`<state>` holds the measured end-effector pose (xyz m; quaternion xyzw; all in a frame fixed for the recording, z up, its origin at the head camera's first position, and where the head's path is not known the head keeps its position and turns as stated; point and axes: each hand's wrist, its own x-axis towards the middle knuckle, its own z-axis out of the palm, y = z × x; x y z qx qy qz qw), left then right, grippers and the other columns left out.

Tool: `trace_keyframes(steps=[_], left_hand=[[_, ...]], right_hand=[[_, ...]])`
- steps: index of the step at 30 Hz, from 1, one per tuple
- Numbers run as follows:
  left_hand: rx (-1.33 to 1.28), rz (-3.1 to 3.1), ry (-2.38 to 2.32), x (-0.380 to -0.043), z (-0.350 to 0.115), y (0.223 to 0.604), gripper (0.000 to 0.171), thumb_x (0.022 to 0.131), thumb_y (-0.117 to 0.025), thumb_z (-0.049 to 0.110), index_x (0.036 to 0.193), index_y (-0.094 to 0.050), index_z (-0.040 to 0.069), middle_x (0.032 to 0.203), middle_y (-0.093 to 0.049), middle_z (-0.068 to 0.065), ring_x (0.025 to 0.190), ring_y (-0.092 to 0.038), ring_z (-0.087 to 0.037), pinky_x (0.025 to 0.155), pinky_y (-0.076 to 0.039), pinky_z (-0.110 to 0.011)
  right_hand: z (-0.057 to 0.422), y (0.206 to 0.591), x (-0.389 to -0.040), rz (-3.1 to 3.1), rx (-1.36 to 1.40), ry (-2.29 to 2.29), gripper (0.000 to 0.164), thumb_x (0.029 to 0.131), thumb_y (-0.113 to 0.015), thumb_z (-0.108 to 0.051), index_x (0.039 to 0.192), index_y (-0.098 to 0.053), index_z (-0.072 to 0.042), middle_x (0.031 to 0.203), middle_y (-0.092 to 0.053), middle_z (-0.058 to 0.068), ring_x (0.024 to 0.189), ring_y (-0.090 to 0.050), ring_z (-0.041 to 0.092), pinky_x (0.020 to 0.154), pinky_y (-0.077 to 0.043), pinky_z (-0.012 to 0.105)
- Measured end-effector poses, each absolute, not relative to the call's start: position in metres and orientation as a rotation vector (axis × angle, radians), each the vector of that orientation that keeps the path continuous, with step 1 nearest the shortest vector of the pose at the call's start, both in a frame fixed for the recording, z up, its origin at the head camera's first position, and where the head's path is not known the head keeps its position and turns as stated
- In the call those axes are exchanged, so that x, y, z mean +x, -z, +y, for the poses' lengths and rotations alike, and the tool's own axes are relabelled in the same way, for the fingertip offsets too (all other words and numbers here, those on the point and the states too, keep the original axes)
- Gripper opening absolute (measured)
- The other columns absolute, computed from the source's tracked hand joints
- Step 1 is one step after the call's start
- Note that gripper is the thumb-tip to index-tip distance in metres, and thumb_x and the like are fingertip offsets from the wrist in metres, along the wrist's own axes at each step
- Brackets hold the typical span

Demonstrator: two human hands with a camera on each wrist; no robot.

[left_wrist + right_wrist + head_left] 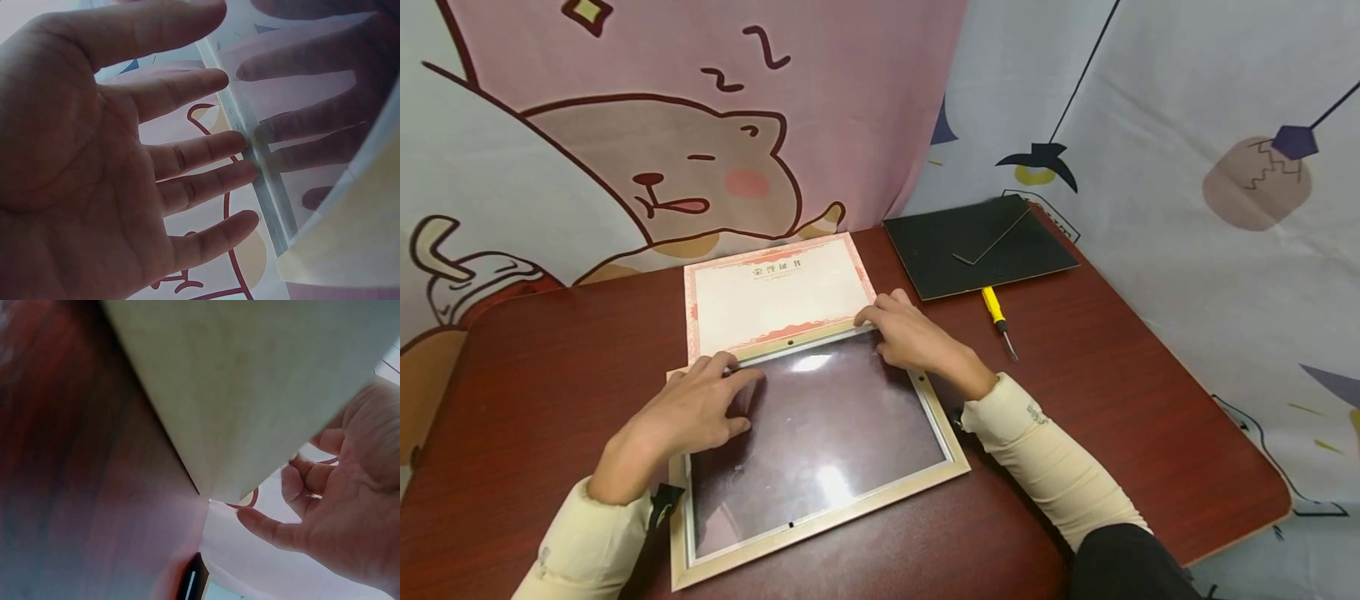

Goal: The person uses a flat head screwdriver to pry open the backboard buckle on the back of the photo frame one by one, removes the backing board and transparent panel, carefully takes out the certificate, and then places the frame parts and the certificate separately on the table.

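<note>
A pale wooden picture frame point(820, 527) lies on the table with a shiny clear pane point(827, 417) inside it. Over its far left corner is my left hand point(688, 408), fingers spread and nearly straight by the far rail. In the left wrist view the fingers point(200, 184) are mirrored in the pane. My right hand point(917, 337) rests at the far right corner, its fingers loosely bent over the rim; the right wrist view shows its palm point(356, 512) beside the frame's wood point(231, 381). Beyond the frame, a certificate point(775, 292) with a red border lies partly under the far rail.
At the back right lies a black backing board point(955, 250) with a thin metal stand on it. A yellow-handled screwdriver point(994, 308) lies just in front of that board. A printed curtain point(850, 100) hangs behind the reddish-brown table point(1120, 417).
</note>
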<state>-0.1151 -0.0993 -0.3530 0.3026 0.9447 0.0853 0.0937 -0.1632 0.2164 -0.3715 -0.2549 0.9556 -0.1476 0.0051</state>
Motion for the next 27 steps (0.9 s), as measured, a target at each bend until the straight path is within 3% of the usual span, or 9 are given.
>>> trace_keyframes(steps=[7, 11, 17, 27], left_hand=[[0.895, 2.803, -0.256, -0.115, -0.1, 0.353, 0.06, 0.081, -0.078, 0.024, 0.136, -0.057, 0.014, 0.127, -0.051, -0.016, 0.104, -0.051, -0.031, 0.075, -0.045, -0.051], [0.899, 2.801, -0.26, -0.116, -0.1, 0.353, 0.06, 0.081, -0.078, 0.024, 0.136, -0.056, 0.014, 0.127, -0.051, -0.016, 0.105, -0.051, -0.032, 0.075, -0.044, -0.052], [0.905, 2.818, -0.281, -0.118, -0.101, 0.351, 0.06, 0.081, -0.077, 0.024, 0.136, -0.056, 0.012, 0.122, -0.054, -0.015, 0.104, -0.054, -0.032, 0.077, -0.045, -0.053], [0.917, 2.937, -0.275, -0.121, -0.105, 0.349, 0.052, 0.082, -0.074, 0.025, 0.13, -0.058, 0.009, 0.106, -0.058, -0.016, 0.092, -0.057, -0.034, 0.068, -0.046, -0.053]], right_hand=[[0.216, 0.369, -0.164, 3.001, -0.748, 0.457, 0.025, 0.084, -0.063, -0.001, 0.106, -0.073, -0.007, 0.101, -0.065, 0.006, 0.093, -0.055, 0.021, 0.085, -0.047, 0.034], [0.217, 0.368, -0.163, 3.002, -0.733, 0.479, 0.018, 0.087, -0.063, -0.002, 0.101, -0.072, -0.008, 0.1, -0.065, 0.003, 0.09, -0.06, 0.017, 0.083, -0.052, 0.034], [0.219, 0.366, -0.162, 2.988, -0.701, 0.509, 0.016, 0.088, -0.061, -0.004, 0.099, -0.07, -0.011, 0.094, -0.068, -0.001, 0.083, -0.06, 0.015, 0.073, -0.051, 0.032], [0.221, 0.355, -0.16, 2.924, -0.754, 0.555, 0.012, 0.09, -0.059, -0.003, 0.095, -0.066, -0.011, 0.081, -0.065, -0.003, 0.069, -0.056, 0.013, 0.064, -0.046, 0.027]])
